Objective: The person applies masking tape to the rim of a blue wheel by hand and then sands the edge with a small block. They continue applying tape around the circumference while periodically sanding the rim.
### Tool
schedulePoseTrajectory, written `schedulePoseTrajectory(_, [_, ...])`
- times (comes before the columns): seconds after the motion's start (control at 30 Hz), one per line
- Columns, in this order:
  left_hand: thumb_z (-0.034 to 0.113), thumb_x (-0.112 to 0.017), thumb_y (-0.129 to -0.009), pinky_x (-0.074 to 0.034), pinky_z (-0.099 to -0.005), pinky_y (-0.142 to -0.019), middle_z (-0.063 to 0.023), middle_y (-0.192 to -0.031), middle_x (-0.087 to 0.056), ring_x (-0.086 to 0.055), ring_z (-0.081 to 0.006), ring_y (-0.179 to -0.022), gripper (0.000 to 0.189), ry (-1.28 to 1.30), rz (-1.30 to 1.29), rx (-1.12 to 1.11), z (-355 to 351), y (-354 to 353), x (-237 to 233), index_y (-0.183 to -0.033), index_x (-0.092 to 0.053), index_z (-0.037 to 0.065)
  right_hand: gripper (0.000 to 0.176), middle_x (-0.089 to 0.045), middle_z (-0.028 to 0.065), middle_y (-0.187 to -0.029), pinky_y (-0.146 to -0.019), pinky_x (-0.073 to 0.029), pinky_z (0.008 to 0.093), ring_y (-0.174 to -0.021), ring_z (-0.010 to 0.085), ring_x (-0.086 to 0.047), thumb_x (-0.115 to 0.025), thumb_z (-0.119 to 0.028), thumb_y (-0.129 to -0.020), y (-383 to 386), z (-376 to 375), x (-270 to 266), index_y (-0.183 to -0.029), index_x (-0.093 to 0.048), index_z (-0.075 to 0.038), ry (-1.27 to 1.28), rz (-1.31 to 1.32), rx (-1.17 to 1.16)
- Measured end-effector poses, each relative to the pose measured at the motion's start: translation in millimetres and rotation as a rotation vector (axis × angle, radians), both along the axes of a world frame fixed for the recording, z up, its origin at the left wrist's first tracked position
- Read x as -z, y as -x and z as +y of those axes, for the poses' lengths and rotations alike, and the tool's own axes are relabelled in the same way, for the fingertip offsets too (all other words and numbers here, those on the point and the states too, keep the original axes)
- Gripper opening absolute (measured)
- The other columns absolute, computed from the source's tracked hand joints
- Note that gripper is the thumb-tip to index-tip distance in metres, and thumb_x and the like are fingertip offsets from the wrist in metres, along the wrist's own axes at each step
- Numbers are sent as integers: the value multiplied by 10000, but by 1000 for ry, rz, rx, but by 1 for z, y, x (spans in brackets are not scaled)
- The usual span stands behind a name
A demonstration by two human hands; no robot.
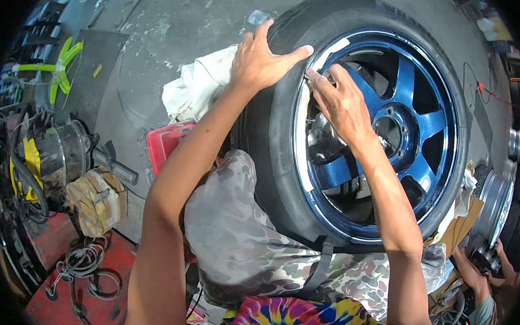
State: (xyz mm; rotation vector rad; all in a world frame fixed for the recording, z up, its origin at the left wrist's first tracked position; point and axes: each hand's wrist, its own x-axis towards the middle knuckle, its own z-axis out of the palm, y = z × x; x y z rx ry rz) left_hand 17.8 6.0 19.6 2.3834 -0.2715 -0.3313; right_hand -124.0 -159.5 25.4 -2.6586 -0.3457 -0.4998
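A black tire with a blue spoked rim stands tilted against my legs. Cream-coloured tape runs along the left part of the rim's edge. My left hand rests at the tire's upper left, thumb and fingers spread, the thumb tip near the rim's edge. Over the rim is my right hand, its fingers bent together at the tape. Whatever lies between those fingertips is too small to make out.
White cloth and a red case lie left of the tire. Farther left are a green fan, a taped cardboard box and coiled cable. Another person's hands are at the lower right, near silver rims.
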Motion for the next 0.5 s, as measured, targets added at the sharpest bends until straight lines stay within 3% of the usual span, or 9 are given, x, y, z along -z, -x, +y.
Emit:
schedulePoseTrajectory(0.13, [811, -789, -733, -414, -496, -1202, -252, -1563, -510, -499, -401, -1465, 1196, 20, -23, -3, 0, -2, 3, -1630, -416, 113, 407, -558, 138, -959, -787, -537, 452, -904, 335, -623, -776, -49, -874, 8, 6, -2, -1275, -704, -55, -21, 8, -82])
schedulePoseTrajectory(0.27, [806, -771, -765, -418, -496, -1197, -259, -1542, -526, -506, -403, -1458, 1151, 26, -42, -2, -1, -1, 5, -1616, -435, 108, 423, -551, 137, -954, -794, -542, 448, -902, 328, -621, -769, -53, -883, -9, -9, 0, -1300, -701, -73, 29, -15, 15])
schedulePoseTrajectory(0.37, [809, -765, -770, -419, -496, -1196, -260, -1534, -532, -507, -408, -1455, 1142, 22, -46, -1, 0, -1, 5, -1612, -441, 108, 409, -552, 139, -958, -788, -540, 452, -894, 330, -618, -764, -57, -890, 0, -2, 0, -1294, -704, -71, -19, -10, -90])
schedulePoseTrajectory(0.5, [812, -762, -770, -420, -501, -1194, -263, -1537, -529, -509, -415, -1452, 1147, 33, -56, 2, -1, 0, 11, -1614, -435, 109, 382, -551, 136, -961, -799, -544, 446, -902, 327, -625, -769, -62, -890, -9, -13, 0, -1268, -715, -63, 46, -8, -28])
